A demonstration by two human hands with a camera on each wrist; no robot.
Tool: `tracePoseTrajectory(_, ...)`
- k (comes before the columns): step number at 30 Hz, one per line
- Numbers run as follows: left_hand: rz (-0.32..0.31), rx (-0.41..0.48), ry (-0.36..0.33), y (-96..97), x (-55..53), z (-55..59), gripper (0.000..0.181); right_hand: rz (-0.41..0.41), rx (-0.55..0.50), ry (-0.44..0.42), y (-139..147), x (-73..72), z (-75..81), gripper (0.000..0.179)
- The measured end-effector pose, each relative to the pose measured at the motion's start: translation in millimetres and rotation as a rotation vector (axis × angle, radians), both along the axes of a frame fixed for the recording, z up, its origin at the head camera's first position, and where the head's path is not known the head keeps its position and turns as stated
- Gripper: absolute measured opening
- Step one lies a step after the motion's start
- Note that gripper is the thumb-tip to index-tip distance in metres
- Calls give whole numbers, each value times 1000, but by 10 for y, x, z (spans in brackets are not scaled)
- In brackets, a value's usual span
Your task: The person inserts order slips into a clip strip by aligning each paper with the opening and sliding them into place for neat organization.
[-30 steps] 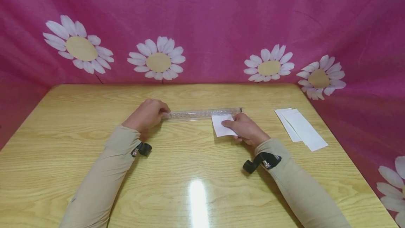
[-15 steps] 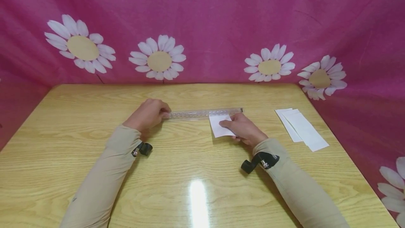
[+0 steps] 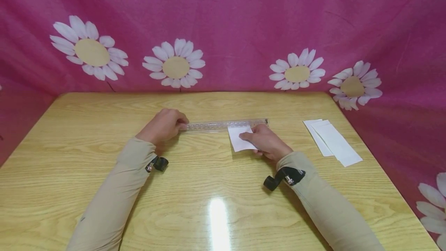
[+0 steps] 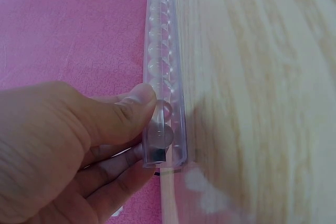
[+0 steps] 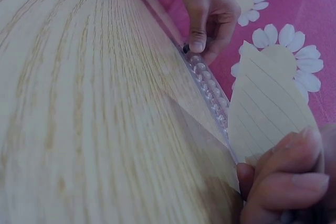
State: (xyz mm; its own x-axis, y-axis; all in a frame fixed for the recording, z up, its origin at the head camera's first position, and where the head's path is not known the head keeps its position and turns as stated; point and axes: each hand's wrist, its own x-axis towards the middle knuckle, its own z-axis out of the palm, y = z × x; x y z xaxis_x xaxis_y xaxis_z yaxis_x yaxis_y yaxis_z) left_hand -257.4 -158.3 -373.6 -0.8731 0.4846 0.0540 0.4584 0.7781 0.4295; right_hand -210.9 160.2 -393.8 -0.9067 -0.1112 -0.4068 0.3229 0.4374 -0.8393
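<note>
My left hand (image 3: 164, 126) pinches the left end of a long, clear, ruler-like plastic strip (image 3: 209, 126) lying crosswise on the table. Round bubble shapes run along its inside, and a small dark piece shows at the end by my fingers, as the left wrist view shows up close (image 4: 167, 66). My right hand (image 3: 266, 141) pinches a small white sheet of paper (image 3: 235, 141), thumb on top and fingers underneath. The paper's far edge overlaps the strip's near edge in the head view. Ruled lines show on the paper's underside (image 5: 265, 95), which curls upward.
Several white paper slips (image 3: 334, 142) lie overlapping at the right side of the wooden table (image 3: 174, 196). A pink curtain with daisies (image 3: 223, 30) hangs just past the table's far edge. Each wrist wears a black strap with a camera mount.
My right hand has slid slightly to the left along the strip, taking the paper with it. The left hand and the strip have stayed in place.
</note>
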Motion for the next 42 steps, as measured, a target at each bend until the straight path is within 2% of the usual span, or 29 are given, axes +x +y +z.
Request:
tracePoseTrajectory(19, -19, 8, 8, -9, -17, -10, 18, -1, 41, -21, -80, 9, 32, 29)
tracePoseTrajectory(33, 1, 0, -9, -6, -12, -14, 19, 13, -1, -6, -150, 2, 6, 22)
tracePoseTrajectory(42, 0, -8, 6, -5, 11, 7, 19, 20, -14, -10, -194, -21, -10, 23)
